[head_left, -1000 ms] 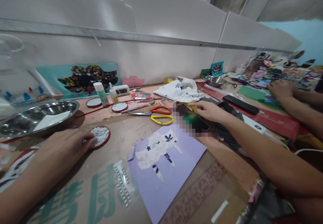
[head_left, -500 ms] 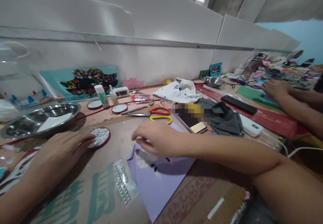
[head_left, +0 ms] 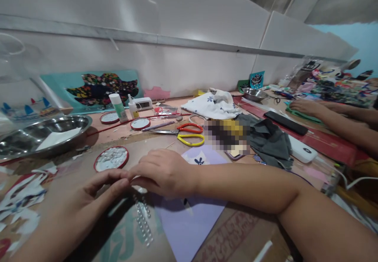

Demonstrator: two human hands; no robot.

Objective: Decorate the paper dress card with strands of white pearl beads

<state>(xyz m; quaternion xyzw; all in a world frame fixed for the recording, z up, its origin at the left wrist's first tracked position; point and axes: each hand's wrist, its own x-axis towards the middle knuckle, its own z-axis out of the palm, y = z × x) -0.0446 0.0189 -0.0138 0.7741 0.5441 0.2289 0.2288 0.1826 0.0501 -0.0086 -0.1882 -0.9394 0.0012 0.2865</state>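
Note:
Fingertips of my left hand (head_left: 103,191) and my right hand (head_left: 165,173) meet just in front of a red-rimmed lid (head_left: 112,158) full of white pearl beads. Both hands are pinched closed, and anything between the fingers is too small to make out. Under my right hand and forearm lies a purple sheet (head_left: 191,226) with white and dark-blue flower pieces on it, partly covered. A clear strip of pearl beads (head_left: 144,224) rests on the board beside the sheet's left edge.
Scissors (head_left: 189,134) with red and yellow handles lie beyond my right hand. A steel bowl (head_left: 84,126) stands left, and fabric scraps (head_left: 23,199) lie nearer. Behind are a glue stick (head_left: 118,106) and patterned cloth (head_left: 211,104). A co-worker's hands (head_left: 307,108) work at far right.
My left hand has moved right, from the bead lid to my right hand's fingertips. My right hand has shifted slightly left and down. The co-worker's hands have moved left.

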